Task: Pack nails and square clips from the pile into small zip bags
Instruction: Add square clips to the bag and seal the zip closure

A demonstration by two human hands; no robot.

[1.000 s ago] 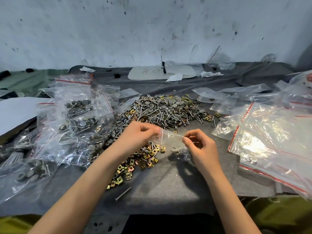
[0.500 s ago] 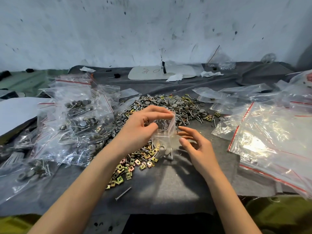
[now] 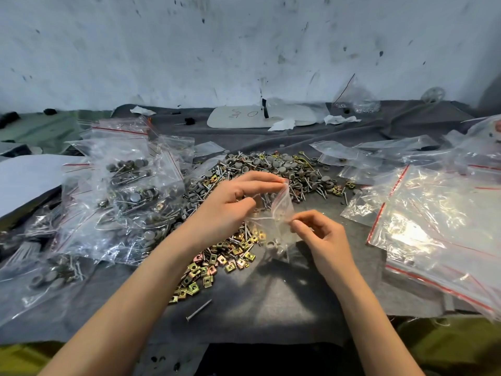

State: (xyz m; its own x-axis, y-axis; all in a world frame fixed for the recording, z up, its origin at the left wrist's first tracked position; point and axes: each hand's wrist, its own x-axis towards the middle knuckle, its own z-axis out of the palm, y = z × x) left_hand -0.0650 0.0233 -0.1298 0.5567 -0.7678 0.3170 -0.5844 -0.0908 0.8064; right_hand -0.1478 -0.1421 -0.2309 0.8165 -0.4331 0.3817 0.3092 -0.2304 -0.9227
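Low in the middle of the frame a single nail [image 3: 199,309] lies alone on the grey tabletop [image 3: 271,308]. Just above it spreads the heap of square clips [image 3: 217,263], partly under the left wrist. Above the clips, at the frame centre, hangs the small zip bag [image 3: 280,218]. Its long axis is nearly upright, and a few pieces sit in its bottom. The left hand [image 3: 233,202] pinches its top corner with closed fingers [image 3: 265,181], and the right hand [image 3: 325,237] pinches its right edge lower down. I judge that the mouth lies between the two grips. The clips are nearer to the left hand, and the pile of nails [image 3: 284,169] lies just behind the bag. Filled bags [image 3: 130,185] crowd the left and empty bags [image 3: 433,226] the right, so the free room is the bare tabletop below the hands.
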